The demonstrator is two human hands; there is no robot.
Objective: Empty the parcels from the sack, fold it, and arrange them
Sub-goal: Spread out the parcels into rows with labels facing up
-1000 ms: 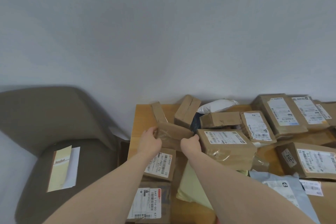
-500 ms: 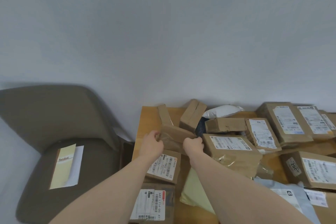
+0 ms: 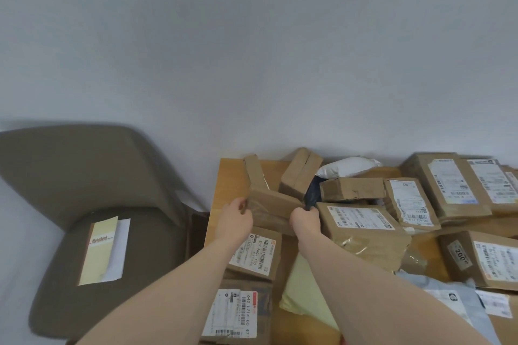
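Two hands hold one plain brown cardboard parcel [image 3: 270,206] at the wooden tabletop's [image 3: 228,185] far left: left hand [image 3: 235,218] in a clenched grip on its left end, right hand [image 3: 304,220] grasping its right end, among labelled parcels
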